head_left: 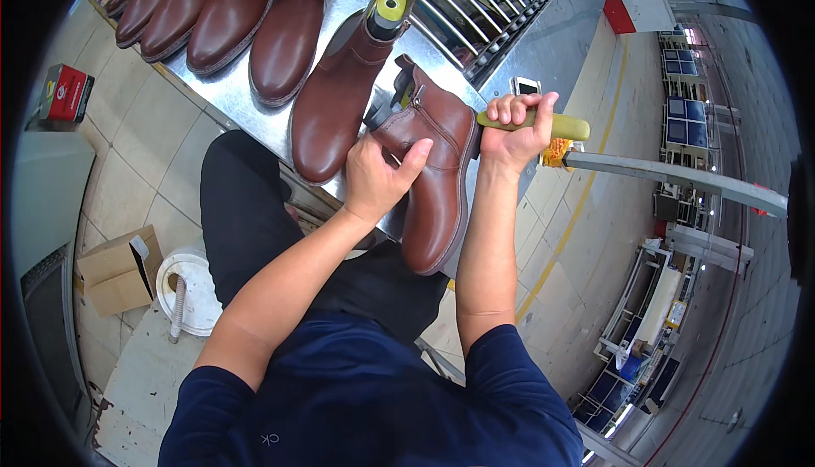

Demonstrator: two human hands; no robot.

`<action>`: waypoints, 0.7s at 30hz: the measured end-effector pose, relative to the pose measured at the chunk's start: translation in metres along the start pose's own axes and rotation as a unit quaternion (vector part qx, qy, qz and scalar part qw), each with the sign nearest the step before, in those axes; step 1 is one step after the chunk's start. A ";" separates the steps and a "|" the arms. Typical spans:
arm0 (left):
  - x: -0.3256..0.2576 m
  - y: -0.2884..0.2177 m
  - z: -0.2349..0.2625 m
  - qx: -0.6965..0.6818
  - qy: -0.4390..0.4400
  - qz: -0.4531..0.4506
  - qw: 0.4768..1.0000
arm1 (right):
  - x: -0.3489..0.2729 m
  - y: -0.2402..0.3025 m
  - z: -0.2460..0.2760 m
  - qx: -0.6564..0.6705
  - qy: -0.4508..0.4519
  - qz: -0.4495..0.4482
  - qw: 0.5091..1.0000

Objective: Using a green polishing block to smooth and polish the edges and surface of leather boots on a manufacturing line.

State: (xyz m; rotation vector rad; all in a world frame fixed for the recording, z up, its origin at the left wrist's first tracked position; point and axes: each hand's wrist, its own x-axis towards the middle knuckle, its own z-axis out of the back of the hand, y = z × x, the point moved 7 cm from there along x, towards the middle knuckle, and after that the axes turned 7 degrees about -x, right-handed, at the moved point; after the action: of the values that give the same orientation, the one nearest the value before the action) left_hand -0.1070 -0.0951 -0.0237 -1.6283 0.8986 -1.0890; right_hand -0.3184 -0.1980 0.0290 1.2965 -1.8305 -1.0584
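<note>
A glossy brown leather ankle boot with a side zip (437,182) is held over the edge of a shiny sheet-metal surface (246,106), its toe pointing down toward the person's lap and its opening turned up toward the surface. The left hand (378,174) is pressed against the boot's shaft, the fingers wrapped over the near side and the thumb laid across the leather beside the zip; its grip is closed on the boot. The right hand (518,132) is clenched in a full fist around a yellow-green cylindrical tool handle (556,126), which lies level just beside the boot's heel; the working end of the tool is hidden behind the boot and hand.

Just left of the held boot, a second brown leather boot with a yellow-green last inside its opening (344,93) stands on the surface. Further left, a row of matching brown boots (212,4) is lined up. Behind them, metal roller bars of a conveyor (484,0) are seen. On the tiled floor at the left, a small cardboard box (119,270) and a white round bucket lid (193,289) are placed.
</note>
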 end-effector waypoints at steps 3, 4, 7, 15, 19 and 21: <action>0.000 0.000 0.000 0.012 0.003 0.000 1.000 | 0.002 -0.002 0.000 0.006 -0.006 -0.019 1.000; 0.000 0.000 -0.001 0.013 0.003 0.002 1.000 | 0.001 -0.002 0.000 0.006 -0.008 -0.021 1.000; 0.000 0.001 -0.001 0.026 0.004 0.003 1.000 | 0.003 -0.008 -0.006 0.001 -0.019 -0.042 0.999; 0.002 0.001 0.000 0.016 0.015 0.013 1.000 | 0.000 -0.003 -0.014 -0.100 -0.054 0.016 0.993; 0.003 -0.001 0.000 0.010 0.025 0.020 0.999 | -0.004 -0.003 -0.017 -0.124 -0.062 0.000 0.990; 0.002 -0.001 0.001 0.013 0.021 0.021 0.999 | -0.006 -0.002 -0.020 -0.135 -0.052 0.001 0.990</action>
State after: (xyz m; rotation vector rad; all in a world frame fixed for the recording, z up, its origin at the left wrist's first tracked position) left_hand -0.1051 -0.0968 -0.0226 -1.5638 0.9364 -1.1051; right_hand -0.2989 -0.1971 0.0358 1.0966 -1.6918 -1.3422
